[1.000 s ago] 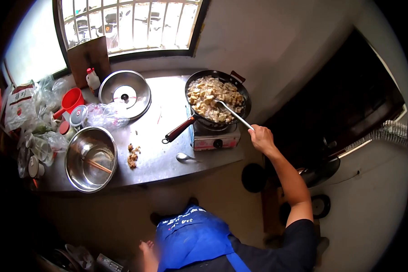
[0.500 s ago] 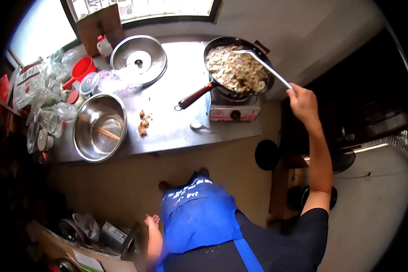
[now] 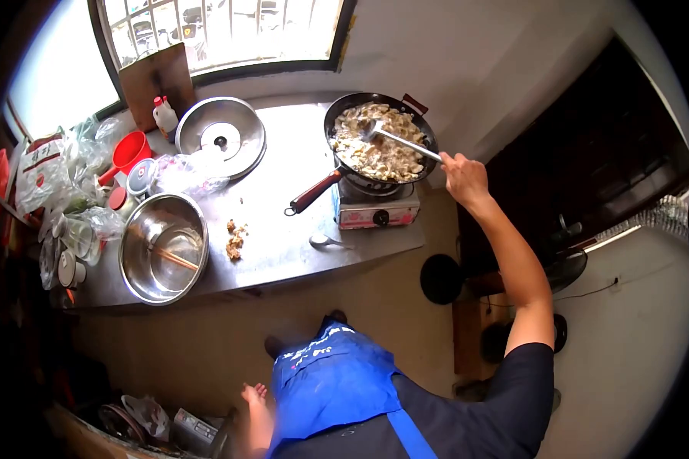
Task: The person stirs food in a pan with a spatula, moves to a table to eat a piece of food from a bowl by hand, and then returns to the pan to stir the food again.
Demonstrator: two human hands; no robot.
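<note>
A black wok (image 3: pixel 332 130) sits on a portable gas stove (image 3: pixel 377 217), filled with chopped pale food (image 3: pixel 383 157). My right hand (image 3: pixel 465 180), at the wok's right side, is closed round the handle of a metal spatula (image 3: pixel 409 144). The spatula's head lies in the food, left of the wok's middle. Low in the view, beside the blue apron (image 3: pixel 333 379), my left hand (image 3: pixel 254 393) hangs with its fingers loosely apart and nothing in it. The wok's wooden handle (image 3: pixel 314 193) points toward the lower left, and neither hand touches it.
On the metal table (image 3: pixel 283 249) are a steel bowl (image 3: pixel 164 287) with chopsticks (image 3: pixel 177 258), a spoon (image 3: pixel 325 241), brown scraps (image 3: pixel 235 241), a large lid (image 3: pixel 245 130), a red ladle (image 3: pixel 132 151), jars and plastic bags. A black stool (image 3: pixel 441 278) stands right of the table.
The view has tilted up, so the table sits lower. My right hand has moved left relative to the wok, and the spatula's head has gone from the far edge toward the food's middle left.
</note>
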